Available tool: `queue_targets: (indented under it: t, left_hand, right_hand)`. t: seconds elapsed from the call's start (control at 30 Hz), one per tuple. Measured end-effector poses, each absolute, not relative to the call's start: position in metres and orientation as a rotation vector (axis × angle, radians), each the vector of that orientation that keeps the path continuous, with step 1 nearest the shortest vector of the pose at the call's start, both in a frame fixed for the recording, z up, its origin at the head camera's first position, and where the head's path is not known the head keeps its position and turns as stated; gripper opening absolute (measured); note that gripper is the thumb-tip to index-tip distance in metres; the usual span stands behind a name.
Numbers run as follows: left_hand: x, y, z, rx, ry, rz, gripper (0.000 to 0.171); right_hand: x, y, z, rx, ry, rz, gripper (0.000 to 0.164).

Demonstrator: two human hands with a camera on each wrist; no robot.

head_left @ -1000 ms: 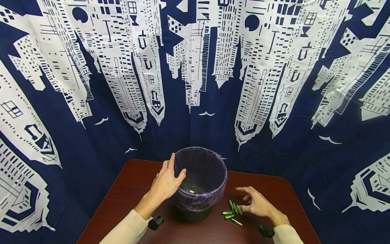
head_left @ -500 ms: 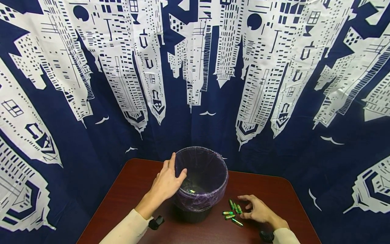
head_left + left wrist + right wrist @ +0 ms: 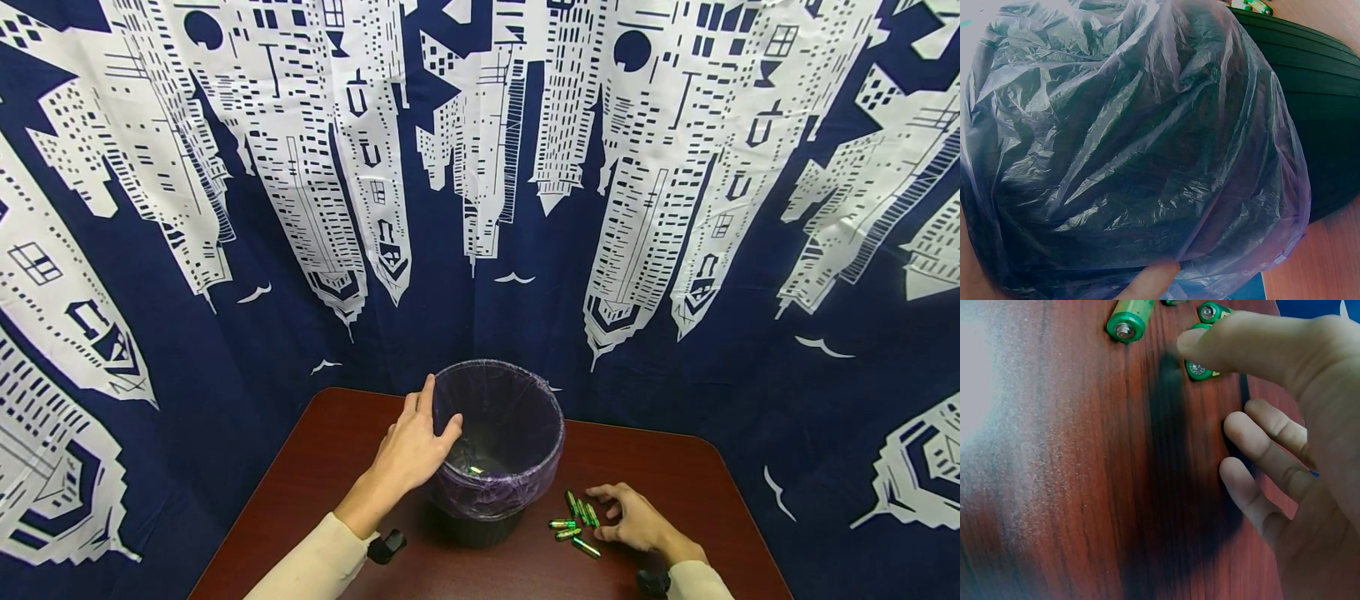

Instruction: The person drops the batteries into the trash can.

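Note:
In the head view a round dark bin (image 3: pixel 480 532) with a thin purple plastic liner (image 3: pixel 517 492) stands on the table. My left hand (image 3: pixel 411 446) rests at its left rim, index finger and thumb spread. One fingertip (image 3: pixel 1150 281) touches the liner in the left wrist view. To the bin's right lie several green-and-gold batteries (image 3: pixel 585 547), some side by side. My right hand (image 3: pixel 637 521) is beside them, thumb and fingers apart. In the right wrist view the thumb tip (image 3: pixel 1191 342) is at a battery (image 3: pixel 1200 370); whether it touches cannot be told.
The reddish-brown table (image 3: pixel 337 467) has rounded far corners. Behind it hangs a navy curtain (image 3: pixel 420 342) with white printed buildings. A small shiny gold-green thing (image 3: pixel 475 471) lies inside the bin.
My right hand has come down and nearer the batteries' near side, its index finger lower than before, then stayed almost still. The left hand keeps its place on the bin.

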State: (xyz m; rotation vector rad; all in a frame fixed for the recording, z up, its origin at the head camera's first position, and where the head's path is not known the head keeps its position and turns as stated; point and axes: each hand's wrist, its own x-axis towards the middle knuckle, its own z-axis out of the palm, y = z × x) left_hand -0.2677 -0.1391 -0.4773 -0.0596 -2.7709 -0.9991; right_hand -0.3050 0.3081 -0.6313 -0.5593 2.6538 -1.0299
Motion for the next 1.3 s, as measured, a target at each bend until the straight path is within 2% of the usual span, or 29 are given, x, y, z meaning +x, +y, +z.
queue_targets:
  t: [0.7, 1.3]
  left_hand:
    - [-0.268, -0.138, -0.477, -0.053, -2.772, -0.995, 0.095]
    - [-0.267, -0.138, -0.476, -0.049, -2.774, -0.986, 0.096]
  right_hand:
    - [-0.306, 0.308, -0.645, -0.635, 2.725, -0.995, 0.049]
    - [-0.307, 0.311, -0.645, -0.623, 2.712, -1.048, 0.047]
